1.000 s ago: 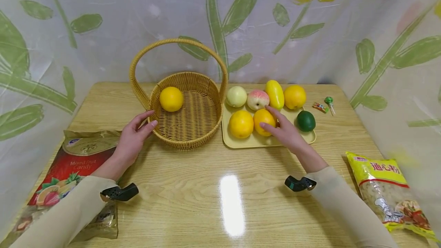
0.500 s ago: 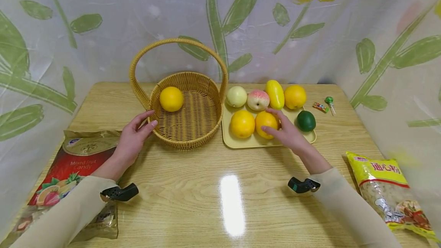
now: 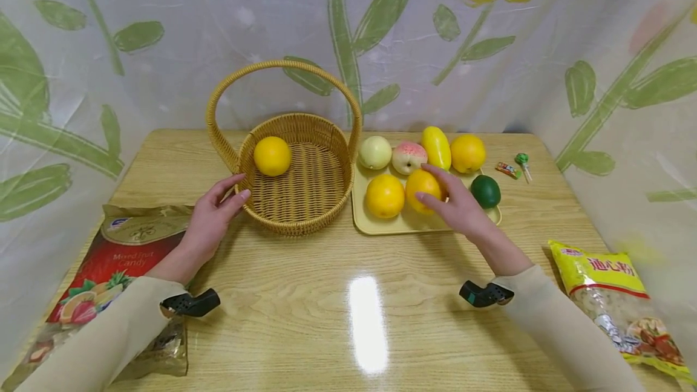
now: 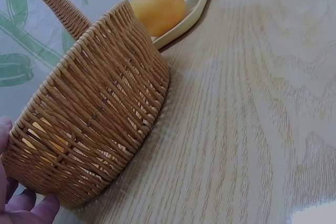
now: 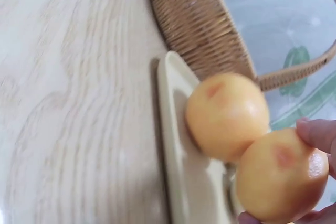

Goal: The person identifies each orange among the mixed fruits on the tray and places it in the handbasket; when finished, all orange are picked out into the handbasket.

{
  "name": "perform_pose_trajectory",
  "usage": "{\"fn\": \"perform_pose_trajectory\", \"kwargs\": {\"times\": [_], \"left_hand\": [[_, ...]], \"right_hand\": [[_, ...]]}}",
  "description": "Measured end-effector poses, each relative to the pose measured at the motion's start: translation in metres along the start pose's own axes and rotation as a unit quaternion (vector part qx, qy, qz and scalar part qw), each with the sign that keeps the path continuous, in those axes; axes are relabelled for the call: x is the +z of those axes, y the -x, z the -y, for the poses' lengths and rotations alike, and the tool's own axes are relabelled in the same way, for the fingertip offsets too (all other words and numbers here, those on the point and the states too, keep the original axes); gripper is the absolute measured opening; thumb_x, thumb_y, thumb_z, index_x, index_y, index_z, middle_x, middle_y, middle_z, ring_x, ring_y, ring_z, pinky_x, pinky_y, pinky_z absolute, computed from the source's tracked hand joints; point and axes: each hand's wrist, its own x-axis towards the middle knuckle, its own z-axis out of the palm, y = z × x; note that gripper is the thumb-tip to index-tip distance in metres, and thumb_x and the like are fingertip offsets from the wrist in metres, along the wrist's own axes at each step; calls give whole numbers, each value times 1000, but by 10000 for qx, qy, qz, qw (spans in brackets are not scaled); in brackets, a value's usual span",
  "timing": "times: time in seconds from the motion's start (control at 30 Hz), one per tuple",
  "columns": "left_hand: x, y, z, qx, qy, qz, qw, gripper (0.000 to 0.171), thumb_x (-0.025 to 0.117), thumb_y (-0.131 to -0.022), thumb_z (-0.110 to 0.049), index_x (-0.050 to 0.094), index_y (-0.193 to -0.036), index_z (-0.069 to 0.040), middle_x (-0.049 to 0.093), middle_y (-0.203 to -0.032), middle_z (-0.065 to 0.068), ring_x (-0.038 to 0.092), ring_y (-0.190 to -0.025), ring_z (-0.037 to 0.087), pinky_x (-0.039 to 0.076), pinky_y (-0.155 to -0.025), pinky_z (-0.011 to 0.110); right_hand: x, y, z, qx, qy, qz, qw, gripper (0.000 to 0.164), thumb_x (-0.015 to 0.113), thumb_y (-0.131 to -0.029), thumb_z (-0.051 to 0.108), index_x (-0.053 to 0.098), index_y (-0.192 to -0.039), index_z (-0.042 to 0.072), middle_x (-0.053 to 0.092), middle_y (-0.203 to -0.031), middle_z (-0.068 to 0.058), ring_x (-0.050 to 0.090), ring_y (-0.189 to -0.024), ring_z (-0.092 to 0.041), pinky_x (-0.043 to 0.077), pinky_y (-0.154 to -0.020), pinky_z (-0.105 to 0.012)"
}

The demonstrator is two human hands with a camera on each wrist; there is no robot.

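My left hand [image 3: 215, 213] holds the left rim of a round wicker basket [image 3: 302, 222], its thumb at the rim. In the left wrist view, curled fingers [image 4: 47, 209] touch the basket's outer wall. One orange [image 3: 272, 156] lies inside the basket at the left. Over the cream tray [image 3: 376, 227], my right hand [image 3: 457, 204] grips an orange [image 3: 422, 189] between thumb and fingers. In the right wrist view this held orange [image 5: 278, 177] appears close beside another orange [image 5: 228, 116], which sits on the tray; whether the two touch is unclear.
A pale green round fruit [image 3: 374, 152], a peach [image 3: 409, 157], a yellow oblong fruit [image 3: 436, 147], another orange [image 3: 468, 153] and a dark green fruit [image 3: 485, 192] occupy the tray. Right of it lie a wrapped candy [image 3: 508, 170] and lollipop [image 3: 523, 162]. Bags of candy [image 3: 125, 253] and pasta [image 3: 615, 301] flank the table.
My right hand has shifted slightly right, and the orange in its grip has risen a little. The neighbouring orange on the tray has moved slightly right. My left hand and the basket stay put.
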Motion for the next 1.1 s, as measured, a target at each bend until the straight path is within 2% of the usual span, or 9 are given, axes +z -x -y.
{"fn": "perform_pose_trajectory", "kwargs": {"times": [0.2, 0.47, 0.57, 0.7, 0.9, 1.0, 1.1], "left_hand": [[0, 0, 0, -39, -23, -29, 10000, 62, 58, -98, -38, 39, -150, -10, 28, -157, 9, 37, -137, 25, 45, -99, 20], [0, 0, 1, -32, -25, -31, 10000, 63, 58, -98, -38, 39, -150, -10, 28, -157, 9, 41, -132, 16, 46, -98, 19], [0, -1, 1, -32, -29, -17, 10000, 63, 58, -98, -38, 38, -150, -10, 29, -157, 8, 41, -132, 16, 46, -98, 20], [0, -2, 2, -18, -74, -6, 10000, 63, 57, -98, -38, 38, -151, -10, 29, -157, 8, 39, -135, 20, 45, -100, 22], [1, -3, 4, -58, -63, 1, 10000, 62, 58, -98, -38, 38, -151, -11, 27, -157, 7, 38, -135, 21, 45, -100, 22], [0, -3, 4, -99, -78, 9, 9999, 62, 57, -98, -39, 38, -151, -13, 27, -158, 6, 38, -135, 20, 44, -102, 24], [-1, -2, 3, -77, -106, -9, 9999, 62, 57, -98, -39, 38, -151, -12, 27, -158, 6, 40, -133, 17, 44, -101, 23]], "right_hand": [[-4, 0, 18, -514, 298, -360, 9976, 57, 61, -99, 25, 39, -150, 12, 47, -126, -17, 44, -104, -29, 41, -87, -43], [-4, -7, 49, -1018, -278, -54, 9944, 54, 60, -100, 22, 39, -150, 17, 50, -138, -3, 53, -104, -20, 52, -82, -29], [0, -9, 60, -869, -420, 38, 9953, 54, 61, -99, 24, 41, -149, 20, 45, -143, -1, 52, -108, -20, 53, -85, -34], [7, -13, 77, -717, -423, 134, 9964, 56, 63, -98, 30, 41, -149, 20, 40, -145, -3, 46, -117, -22, 45, -95, -43], [21, -32, 104, -1133, -284, 521, 9918, 57, 61, -98, 31, 40, -150, 18, 42, -147, -2, 48, -121, -20, 46, -98, -41], [30, -47, 119, -1482, -97, 725, 9863, 58, 60, -99, 31, 38, -151, 17, 44, -146, -3, 49, -119, -19, 46, -97, -38], [42, -65, 133, -1561, 111, 806, 9844, 59, 61, -98, 32, 39, -151, 18, 47, -141, -4, 48, -113, -19, 46, -92, -35]]}}
